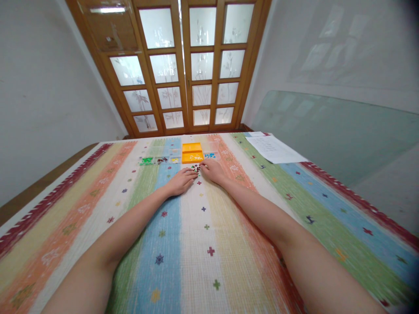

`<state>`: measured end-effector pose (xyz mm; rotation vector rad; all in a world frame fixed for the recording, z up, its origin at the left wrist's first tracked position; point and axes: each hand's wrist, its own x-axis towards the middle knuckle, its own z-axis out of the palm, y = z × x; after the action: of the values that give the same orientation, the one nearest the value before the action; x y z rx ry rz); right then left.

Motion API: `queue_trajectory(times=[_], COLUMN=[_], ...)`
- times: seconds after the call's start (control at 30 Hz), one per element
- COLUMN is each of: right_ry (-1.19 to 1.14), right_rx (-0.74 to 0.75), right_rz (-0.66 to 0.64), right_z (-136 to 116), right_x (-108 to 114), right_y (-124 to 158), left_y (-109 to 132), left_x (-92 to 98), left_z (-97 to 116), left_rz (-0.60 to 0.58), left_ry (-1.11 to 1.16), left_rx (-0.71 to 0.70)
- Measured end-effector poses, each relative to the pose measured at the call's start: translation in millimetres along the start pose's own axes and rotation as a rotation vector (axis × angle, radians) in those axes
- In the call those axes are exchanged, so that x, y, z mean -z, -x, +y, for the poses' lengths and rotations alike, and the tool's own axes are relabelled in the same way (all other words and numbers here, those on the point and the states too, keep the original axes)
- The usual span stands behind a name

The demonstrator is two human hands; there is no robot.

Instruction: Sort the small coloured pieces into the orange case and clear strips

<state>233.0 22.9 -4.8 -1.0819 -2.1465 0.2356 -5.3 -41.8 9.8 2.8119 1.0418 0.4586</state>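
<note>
Both my arms stretch far out over a striped, many-coloured cloth [203, 244]. My left hand [180, 180] lies palm down with its fingers loosely curled, the tips touching a small heap of dark and coloured little pieces [195, 167]. My right hand [212, 169] rests just right of that heap, its fingers pinched together at the pieces; what they hold is too small to make out. Right behind the heap stands an orange tray [192, 153] with two compartments, the nearer one holding pale bits.
Small clear boxes with green [147, 160], dark and blue [210, 155] pieces line up on both sides of the orange tray. A printed white sheet [273, 148] lies at the far right. Wooden glazed doors [183, 69] stand behind the cloth, a glass pane [343, 135] to the right.
</note>
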Motion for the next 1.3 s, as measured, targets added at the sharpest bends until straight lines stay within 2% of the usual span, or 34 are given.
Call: queue_trajectory(times=[0.47,0.8,0.93,1.1,1.3], right_ry=[0.000,-0.001,0.000,0.029,0.061], right_rx=[-0.014,0.000,0.007,0.013,0.058], right_rz=[-0.026,-0.028,-0.018,-0.018,-0.041], right_z=[-2.8,-1.2,1.7,1.6,-1.5], right_x=[3.2,2.1,-1.0,-3.7,-1.9], right_y=[0.1,-0.1,-0.4,-0.2,1.0], left_y=[1.4,2.1,4.6,9.9,10.4], left_x=[7.3,-1.1,-2.9,2.5,7.9], left_z=[-0.5,-8.0,-23.9,-59.1,-101.6], left_rz=[0.021,0.113,0.253,0.433,0.429], left_ry=[0.035,0.034,-0.016,-0.081,-0.131], left_rx=[-0.021,0.008,0.111,0.275,0.361])
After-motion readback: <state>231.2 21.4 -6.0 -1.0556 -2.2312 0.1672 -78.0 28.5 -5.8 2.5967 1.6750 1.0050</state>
